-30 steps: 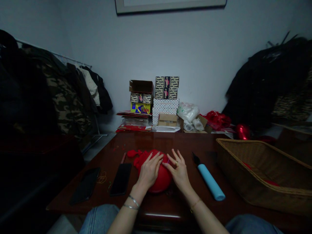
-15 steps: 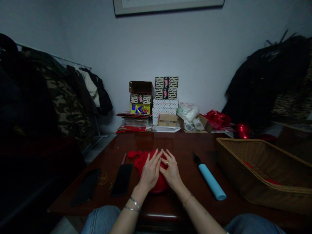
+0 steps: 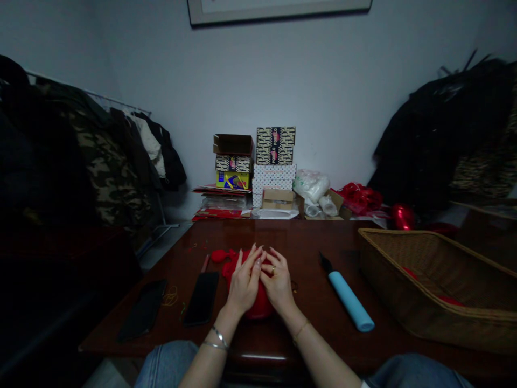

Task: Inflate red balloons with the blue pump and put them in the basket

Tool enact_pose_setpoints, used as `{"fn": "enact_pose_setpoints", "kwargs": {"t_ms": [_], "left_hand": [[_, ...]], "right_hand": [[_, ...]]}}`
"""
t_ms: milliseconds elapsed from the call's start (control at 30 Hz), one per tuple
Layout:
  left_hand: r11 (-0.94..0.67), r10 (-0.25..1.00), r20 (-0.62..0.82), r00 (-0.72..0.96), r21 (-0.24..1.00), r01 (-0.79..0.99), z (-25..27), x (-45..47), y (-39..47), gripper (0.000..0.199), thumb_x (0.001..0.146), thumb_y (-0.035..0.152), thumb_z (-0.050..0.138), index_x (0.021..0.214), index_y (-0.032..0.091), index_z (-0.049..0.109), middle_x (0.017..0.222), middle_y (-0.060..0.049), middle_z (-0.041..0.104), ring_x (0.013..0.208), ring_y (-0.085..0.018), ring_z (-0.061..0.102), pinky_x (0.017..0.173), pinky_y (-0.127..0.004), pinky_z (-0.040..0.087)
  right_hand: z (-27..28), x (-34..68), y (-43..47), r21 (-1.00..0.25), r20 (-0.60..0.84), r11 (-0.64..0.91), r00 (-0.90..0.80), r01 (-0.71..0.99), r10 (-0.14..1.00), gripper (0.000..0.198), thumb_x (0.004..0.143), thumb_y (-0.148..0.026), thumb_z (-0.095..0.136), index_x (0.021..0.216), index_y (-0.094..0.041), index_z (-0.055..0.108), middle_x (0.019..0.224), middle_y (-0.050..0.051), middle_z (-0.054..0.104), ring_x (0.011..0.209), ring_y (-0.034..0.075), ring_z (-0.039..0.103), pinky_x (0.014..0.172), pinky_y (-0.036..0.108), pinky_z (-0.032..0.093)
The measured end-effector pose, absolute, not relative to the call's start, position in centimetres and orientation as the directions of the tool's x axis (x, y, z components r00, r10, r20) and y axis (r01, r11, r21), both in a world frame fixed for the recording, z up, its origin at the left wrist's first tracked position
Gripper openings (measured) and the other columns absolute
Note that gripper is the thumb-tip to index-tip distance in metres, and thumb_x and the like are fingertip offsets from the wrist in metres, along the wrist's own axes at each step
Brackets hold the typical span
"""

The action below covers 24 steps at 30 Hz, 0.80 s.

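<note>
Fingertips of my left hand (image 3: 243, 285) and my right hand (image 3: 279, 283) meet over a rounded red balloon (image 3: 260, 308) on the table. Both hands are closed, curled against the balloon; exactly what the fingertips pinch is hidden. More limp red balloons (image 3: 227, 265) lie just left of my left hand, with one small bulb-shaped end (image 3: 219, 256) sticking out. Off to the right lies a light blue hand pump (image 3: 350, 300) with a black nozzle.
A wicker basket (image 3: 388, 285) with some red pieces inside stands at the right. Left of the balloons lie a black phone (image 3: 202, 298), another dark flat object (image 3: 144, 311) and yellow rubber bands (image 3: 170, 296). Stacked boxes (image 3: 274, 180) stand beyond the table's far edge.
Both hands have shifted slightly left and their fingers are more curled together. Small dark loops on the table right of my right hand have come into view.
</note>
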<state>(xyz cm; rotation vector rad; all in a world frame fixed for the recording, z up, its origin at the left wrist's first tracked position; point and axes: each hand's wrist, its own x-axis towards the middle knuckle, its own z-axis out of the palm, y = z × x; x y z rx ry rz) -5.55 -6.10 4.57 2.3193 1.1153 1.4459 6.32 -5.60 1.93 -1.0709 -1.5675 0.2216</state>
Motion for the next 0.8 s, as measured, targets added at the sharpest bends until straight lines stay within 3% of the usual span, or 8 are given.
{"fn": "enact_pose_setpoints", "kwargs": {"t_ms": [167, 367, 800], "left_hand": [[-0.699, 0.673, 0.708, 0.214, 0.515, 0.496, 5.3, -7.1, -5.5, 0.034, 0.092, 0.025, 0.039, 0.122, 0.025, 0.055, 0.128, -0.004, 0.057, 0.129, -0.018, 0.039, 0.112, -0.049, 0.019], [-0.719, 0.638, 0.664, 0.390, 0.333, 0.610, 5.7, -8.4, -5.3, 0.026, 0.090, 0.028, 0.045, 0.108, 0.027, 0.063, 0.127, -0.003, 0.057, 0.131, -0.021, 0.035, 0.109, -0.057, 0.015], [-0.762, 0.617, 0.553, 0.561, 0.239, 0.602, 5.6, -9.3, -4.8, 0.034, 0.090, 0.020, 0.044, 0.118, 0.034, 0.056, 0.134, 0.001, 0.050, 0.135, -0.020, 0.026, 0.109, -0.059, 0.007]], "right_hand": [[2.0, 6.3, -6.1, -0.654, 0.686, 0.566, 0.077, 0.502, 0.724, 0.018, 0.079, -0.021, 0.059, 0.086, -0.031, 0.072, 0.119, 0.001, 0.062, 0.125, 0.021, 0.037, 0.102, 0.045, 0.034], [2.3, 6.4, -6.4, -0.640, 0.689, 0.570, 0.056, 0.516, 0.723, 0.021, 0.079, -0.017, 0.057, 0.081, -0.032, 0.072, 0.120, -0.001, 0.061, 0.128, 0.022, 0.033, 0.104, 0.049, 0.030], [2.5, 7.2, -6.6, -0.597, 0.684, 0.566, -0.008, 0.569, 0.730, 0.021, 0.081, -0.020, 0.055, 0.066, -0.028, 0.068, 0.126, 0.000, 0.057, 0.130, 0.021, 0.029, 0.102, 0.048, 0.030]]}}
